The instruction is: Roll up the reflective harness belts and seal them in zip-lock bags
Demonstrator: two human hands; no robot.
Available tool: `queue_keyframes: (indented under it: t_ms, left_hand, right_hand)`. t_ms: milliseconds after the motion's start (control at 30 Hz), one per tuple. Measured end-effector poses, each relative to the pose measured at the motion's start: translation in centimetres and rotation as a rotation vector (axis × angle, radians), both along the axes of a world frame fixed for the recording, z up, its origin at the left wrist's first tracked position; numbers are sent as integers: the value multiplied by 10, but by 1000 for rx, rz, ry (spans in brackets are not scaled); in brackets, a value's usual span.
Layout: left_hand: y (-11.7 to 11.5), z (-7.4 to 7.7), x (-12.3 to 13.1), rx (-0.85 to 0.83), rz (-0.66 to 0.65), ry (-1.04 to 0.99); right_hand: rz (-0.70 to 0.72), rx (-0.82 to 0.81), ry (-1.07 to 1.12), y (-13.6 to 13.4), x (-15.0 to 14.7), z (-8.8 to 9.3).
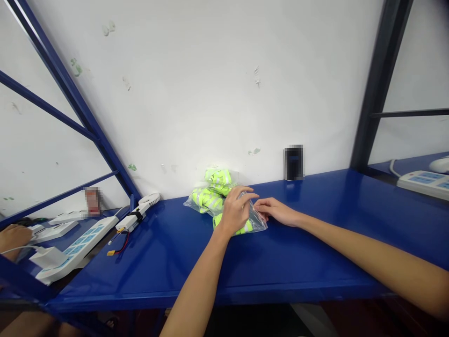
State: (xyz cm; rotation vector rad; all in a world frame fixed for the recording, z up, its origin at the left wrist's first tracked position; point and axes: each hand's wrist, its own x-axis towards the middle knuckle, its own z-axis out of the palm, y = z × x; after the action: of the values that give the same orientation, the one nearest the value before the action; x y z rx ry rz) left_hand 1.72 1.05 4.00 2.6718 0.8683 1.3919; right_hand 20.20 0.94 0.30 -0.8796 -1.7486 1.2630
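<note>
A clear plastic bag holding a folded neon-yellow item with silver stripes lies on the blue table at the front of a small pile. My right hand has its fingertips closed on the right edge of this bag. Over the same bag is my left hand, its fingers bent but apart, with nothing visible between them; it hides part of the contents. Behind and to the left are more bagged neon-yellow striped items, one bag leaning near the wall.
On the table's left edge lie a white handheld fan and a white pack with a yellow-plugged cable. A power strip runs beyond them. A dark blurred box stands by the wall. Another person's hand shows at far left.
</note>
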Motion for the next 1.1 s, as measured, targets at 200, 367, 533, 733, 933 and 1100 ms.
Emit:
queue_keyframes:
  t_ms: [200,367,533,733,933,1100]
  left_hand:
    - [-2,-3,-7,92,7,29]
    - [0,-5,-3,157,68,179]
    - [0,-6,2,164,126,273]
    - [-1,-6,3,116,162,294]
    - [-1,-5,4,87,162,294]
    - [-2,-5,2,75,155,296]
  right_hand:
    - [-1,0,33,1,0,0]
    - [32,51,53,-3,1,2]
    - [11,20,68,-1,1,-1]
    - [27,-46,118,4,1,-5]
    - [23,-83,109,4,1,-3]
    - [-37,18,-23,-1,-2,1]
